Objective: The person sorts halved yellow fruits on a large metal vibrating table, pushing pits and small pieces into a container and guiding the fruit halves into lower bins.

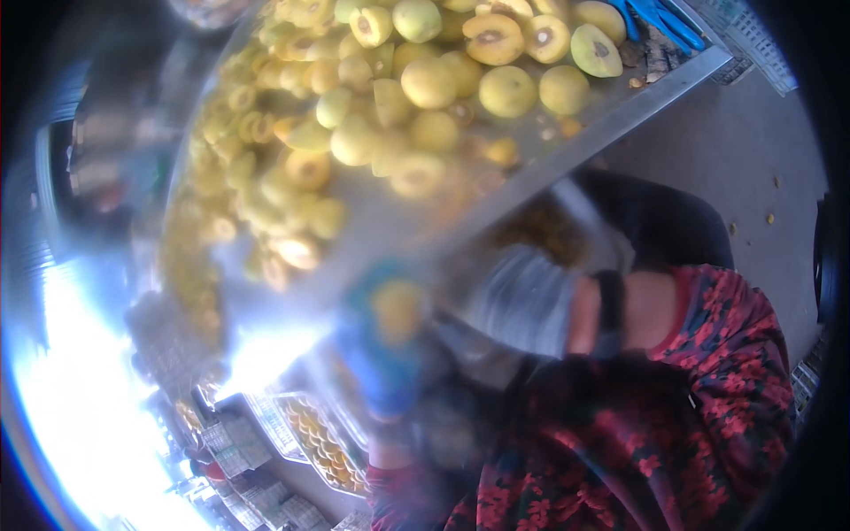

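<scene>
My left hand [378, 358], in a blue glove, is raised near the table's front edge. A round yellow fruit [398, 308] rests in its grip, blurred. My right hand [508, 302], in a greyish-white glove or sleeve cover, reaches in from the right toward the left one. Its fingers are too blurred to make out, and whether it holds anything is unclear. Beyond both hands a heap of yellow-green stone fruit [428, 83] covers much of the metal table [637, 116]. Some pieces are whole; others are halved, such as a cut half [495, 38] showing its brown centre.
A blue glove [654, 16] lies at the table's far right corner. Below the front edge, brownish pieces [544, 232] show beside my dark-trousered leg [671, 219]. Trays of halved fruit [325, 445] stand lower left. A plastic crate [750, 40] sits beyond the corner. Glare whitens the left.
</scene>
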`<action>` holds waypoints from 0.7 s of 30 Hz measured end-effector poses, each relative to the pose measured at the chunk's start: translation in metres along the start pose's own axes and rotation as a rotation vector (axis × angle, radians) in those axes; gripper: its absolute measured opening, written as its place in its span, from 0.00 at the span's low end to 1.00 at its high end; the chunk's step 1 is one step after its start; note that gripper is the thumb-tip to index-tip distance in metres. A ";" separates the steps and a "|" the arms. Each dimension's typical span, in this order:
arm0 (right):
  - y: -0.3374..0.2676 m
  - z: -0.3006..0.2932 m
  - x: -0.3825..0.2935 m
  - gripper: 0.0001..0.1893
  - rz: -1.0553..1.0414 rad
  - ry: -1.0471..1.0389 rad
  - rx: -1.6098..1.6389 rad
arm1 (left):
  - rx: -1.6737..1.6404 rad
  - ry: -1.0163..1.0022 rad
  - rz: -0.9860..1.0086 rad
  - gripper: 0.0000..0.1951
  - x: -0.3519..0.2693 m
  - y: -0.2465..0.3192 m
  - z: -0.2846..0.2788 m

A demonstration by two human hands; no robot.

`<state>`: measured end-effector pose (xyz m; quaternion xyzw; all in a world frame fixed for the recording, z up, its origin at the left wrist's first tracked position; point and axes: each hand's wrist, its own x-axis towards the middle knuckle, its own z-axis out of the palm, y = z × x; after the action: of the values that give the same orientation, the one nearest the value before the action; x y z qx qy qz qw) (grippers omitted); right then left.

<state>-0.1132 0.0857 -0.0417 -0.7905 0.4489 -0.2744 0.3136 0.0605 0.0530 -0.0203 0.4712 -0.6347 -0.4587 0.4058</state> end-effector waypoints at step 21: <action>0.016 0.052 -0.010 0.09 0.042 -0.144 -0.255 | 1.343 -0.514 0.668 0.25 0.122 -0.019 0.030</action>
<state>-0.0888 0.1008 -0.0894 -0.8320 0.4729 -0.1511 0.2475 0.0091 -0.0619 -0.0357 0.2793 -0.9573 0.0738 -0.0082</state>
